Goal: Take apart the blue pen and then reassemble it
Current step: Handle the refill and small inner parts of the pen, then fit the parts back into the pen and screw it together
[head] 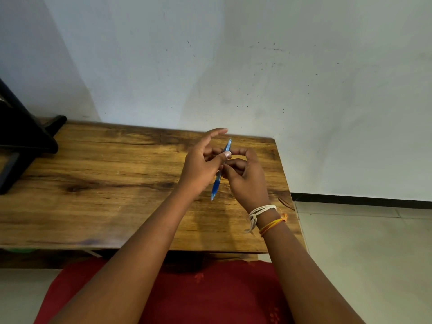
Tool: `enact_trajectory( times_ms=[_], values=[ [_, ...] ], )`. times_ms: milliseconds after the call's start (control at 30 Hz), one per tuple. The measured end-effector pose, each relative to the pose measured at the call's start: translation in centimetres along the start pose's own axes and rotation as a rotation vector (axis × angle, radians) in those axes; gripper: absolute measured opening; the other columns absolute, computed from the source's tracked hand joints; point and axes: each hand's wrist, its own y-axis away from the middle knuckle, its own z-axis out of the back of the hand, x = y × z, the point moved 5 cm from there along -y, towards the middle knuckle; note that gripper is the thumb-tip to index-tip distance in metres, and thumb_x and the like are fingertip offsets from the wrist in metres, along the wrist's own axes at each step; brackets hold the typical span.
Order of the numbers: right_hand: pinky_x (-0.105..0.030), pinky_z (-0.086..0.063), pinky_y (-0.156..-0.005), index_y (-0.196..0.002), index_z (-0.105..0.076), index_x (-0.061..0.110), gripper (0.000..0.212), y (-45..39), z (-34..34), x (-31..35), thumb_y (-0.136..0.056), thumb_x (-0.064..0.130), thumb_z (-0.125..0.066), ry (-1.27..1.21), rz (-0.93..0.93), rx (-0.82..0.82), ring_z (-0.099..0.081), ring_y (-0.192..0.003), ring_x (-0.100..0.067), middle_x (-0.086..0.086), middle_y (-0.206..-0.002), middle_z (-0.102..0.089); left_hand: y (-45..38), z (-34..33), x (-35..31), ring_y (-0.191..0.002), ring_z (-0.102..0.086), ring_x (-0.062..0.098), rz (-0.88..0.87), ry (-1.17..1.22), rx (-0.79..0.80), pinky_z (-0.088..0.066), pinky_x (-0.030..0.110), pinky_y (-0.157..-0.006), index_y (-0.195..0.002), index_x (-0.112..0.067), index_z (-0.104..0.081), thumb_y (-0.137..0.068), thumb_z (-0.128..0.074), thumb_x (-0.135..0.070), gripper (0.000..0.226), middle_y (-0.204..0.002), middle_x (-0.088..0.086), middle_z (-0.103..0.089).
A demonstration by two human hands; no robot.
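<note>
**Blue pen held in both hands over the table**

Above the far right corner of the wooden table point(117, 206), I hold the blue pen point(216, 183) up in the air. It does not touch the wood. My left hand point(201, 167) pinches the middle of the pen with the thumb, and its other fingers are spread wide. My right hand point(245, 178) is curled around the same middle part, fingers pressed together on the pen.

I think the pen could slip here. Both hands grip one small spot, so a hard twist may make a small part pop out and roll off the right edge onto the floor. I cannot tell yet if any part is loose.

The pen is long and thin. It runs from near me to far from me, leaning a little right at the far end. The pointed tip looks to be at the near, lower end.
</note>
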Motion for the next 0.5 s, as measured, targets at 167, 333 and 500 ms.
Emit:
enact_trajectory(
  times_ms=[167,333,500],
  values=[
    [-0.046,-0.06,-0.076,-0.112,-0.046,0.017,0.037,0.04,-0.1,0.11,-0.085,-0.003,-0.061,-0.009,0.02,0.015,-0.074,-0.078,-0.016,-0.008,-0.084,-0.075,-0.02,0.1,-0.09,-0.079,-0.072,0.016,-0.068,-0.072,0.008,-0.056,0.02,-0.063,-0.116,-0.031,-0.064,-0.088,-0.062,-0.005,0.039,-0.087,0.008,-0.073],
    [-0.049,-0.06,-0.072,-0.114,-0.048,0.014,0.038,-0.05,-0.18,0.07,-0.083,-0.005,-0.059,-0.005,0.046,-0.006,-0.073,-0.075,-0.019,-0.01,-0.079,-0.074,0.28,0.02,-0.6,-0.076,-0.071,0.003,-0.155,-0.148,-0.075,-0.056,0.017,-0.064,-0.114,-0.025,-0.068,-0.085,-0.066,-0.003,0.036,-0.082,-0.008,-0.072],
    [-0.049,-0.059,-0.074,-0.122,-0.05,0.014,0.038,-0.03,-0.25,-0.09,-0.087,-0.001,-0.054,-0.018,0.022,0.01,-0.071,-0.077,-0.023,-0.012,-0.084,-0.072,0.33,-0.1,-0.32,-0.086,-0.071,0.005,-0.153,-0.142,-0.014,-0.059,0.023,-0.075,-0.127,-0.026,-0.061,-0.086,-0.066,-0.006,0.045,-0.093,-0.002,-0.074]
  ],
)
